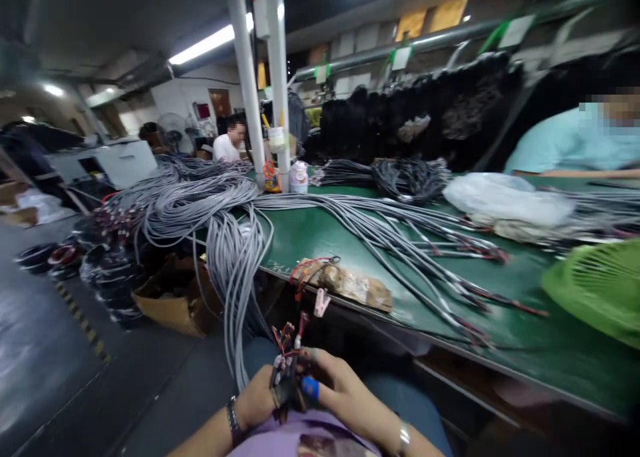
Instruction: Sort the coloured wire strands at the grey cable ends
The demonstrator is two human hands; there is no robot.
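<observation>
Low in the view, over my lap, both hands close around one small bundle of wire ends (286, 350) with red leads and white connectors sticking up. My left hand (257, 398), with a dark watch on the wrist, grips the bundle's dark lower part from the left. My right hand (345, 394) holds it from the right, a blue wrap on one finger and a metal band on the wrist. The long grey cables (235, 270) hang off the green bench (310, 234) down toward my hands.
Many grey cable bundles (400, 237) lie across the bench. A taped brown block (353, 285) with a pink clip sits at the bench edge. A green basket (597, 290) is at right. A person in a light blue top sits at far right, another person far back. Cardboard box (175, 304) and cable coils (107, 270) on the floor left.
</observation>
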